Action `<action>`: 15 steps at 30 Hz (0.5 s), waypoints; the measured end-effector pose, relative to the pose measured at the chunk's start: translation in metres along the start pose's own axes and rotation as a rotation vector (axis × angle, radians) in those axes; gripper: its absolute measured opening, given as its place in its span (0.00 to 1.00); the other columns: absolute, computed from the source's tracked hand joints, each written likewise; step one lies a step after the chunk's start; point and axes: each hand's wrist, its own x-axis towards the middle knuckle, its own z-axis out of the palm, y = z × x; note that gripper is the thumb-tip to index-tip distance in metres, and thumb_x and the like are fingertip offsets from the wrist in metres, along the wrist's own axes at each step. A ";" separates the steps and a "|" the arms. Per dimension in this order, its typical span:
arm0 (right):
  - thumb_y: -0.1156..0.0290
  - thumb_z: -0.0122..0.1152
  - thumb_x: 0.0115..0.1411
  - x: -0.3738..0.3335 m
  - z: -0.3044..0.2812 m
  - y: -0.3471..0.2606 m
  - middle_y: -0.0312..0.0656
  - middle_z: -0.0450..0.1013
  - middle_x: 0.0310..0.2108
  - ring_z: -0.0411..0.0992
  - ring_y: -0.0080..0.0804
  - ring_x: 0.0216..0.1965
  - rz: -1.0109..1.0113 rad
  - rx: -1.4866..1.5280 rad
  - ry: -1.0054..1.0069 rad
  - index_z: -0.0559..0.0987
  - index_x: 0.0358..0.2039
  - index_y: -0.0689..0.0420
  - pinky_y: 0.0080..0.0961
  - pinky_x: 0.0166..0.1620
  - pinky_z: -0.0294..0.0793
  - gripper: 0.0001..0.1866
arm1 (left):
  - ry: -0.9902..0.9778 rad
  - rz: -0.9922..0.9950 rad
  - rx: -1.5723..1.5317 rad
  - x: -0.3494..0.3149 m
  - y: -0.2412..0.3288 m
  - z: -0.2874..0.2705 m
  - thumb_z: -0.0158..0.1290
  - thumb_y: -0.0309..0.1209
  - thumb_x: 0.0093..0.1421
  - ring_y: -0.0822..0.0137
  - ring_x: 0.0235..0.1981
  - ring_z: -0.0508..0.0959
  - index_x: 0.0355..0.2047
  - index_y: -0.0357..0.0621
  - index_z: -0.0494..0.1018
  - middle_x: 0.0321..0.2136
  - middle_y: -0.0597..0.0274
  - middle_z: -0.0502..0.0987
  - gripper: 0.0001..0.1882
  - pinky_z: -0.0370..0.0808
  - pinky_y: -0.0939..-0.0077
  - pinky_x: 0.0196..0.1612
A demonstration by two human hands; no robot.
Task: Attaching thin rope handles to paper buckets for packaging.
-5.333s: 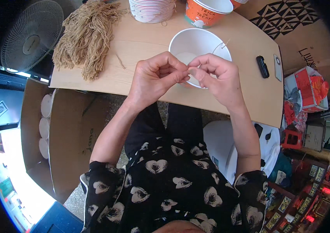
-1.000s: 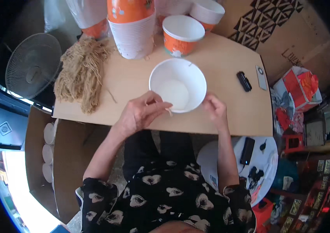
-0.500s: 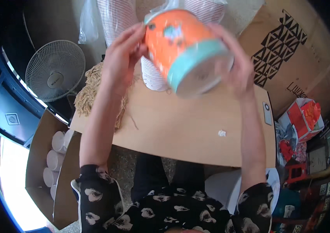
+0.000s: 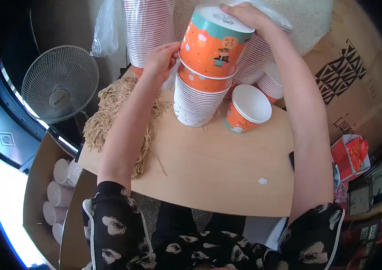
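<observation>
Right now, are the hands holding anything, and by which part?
The top bucket: right hand on its upturned base's edge; left hand at its side near the rim, grip unclear.

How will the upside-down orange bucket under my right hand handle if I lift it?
The orange bucket is probably fairly stiff: its wall shows a smooth curve beneath the right hand. It's likely light for its size, since the closely nested stack below suggests thin walls. Laid sideways, it could roll, being round.
</observation>
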 end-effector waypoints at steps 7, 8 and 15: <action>0.49 0.61 0.60 -0.019 0.058 0.020 0.48 0.79 0.42 0.78 0.34 0.40 0.123 0.168 0.056 0.82 0.42 0.65 0.30 0.44 0.74 0.27 | 0.115 0.117 0.408 -0.017 -0.039 -0.019 0.57 0.34 0.62 0.79 0.23 0.73 0.42 0.40 0.82 0.27 0.69 0.80 0.13 0.69 0.84 0.23; 0.49 0.61 0.60 -0.015 0.055 0.034 0.48 0.79 0.42 0.78 0.34 0.40 0.141 0.165 0.061 0.82 0.42 0.65 0.30 0.44 0.74 0.27 | 0.120 0.183 0.475 -0.015 -0.046 -0.016 0.56 0.35 0.62 0.79 0.24 0.74 0.43 0.40 0.82 0.27 0.69 0.80 0.14 0.71 0.83 0.24; 0.56 0.56 0.64 -0.038 0.070 0.054 0.49 0.80 0.38 0.77 0.34 0.36 0.143 0.646 0.419 0.81 0.44 0.64 0.36 0.40 0.74 0.22 | 0.092 0.309 0.633 -0.012 -0.052 -0.033 0.52 0.37 0.67 0.81 0.24 0.72 0.50 0.42 0.78 0.29 0.69 0.80 0.17 0.72 0.83 0.26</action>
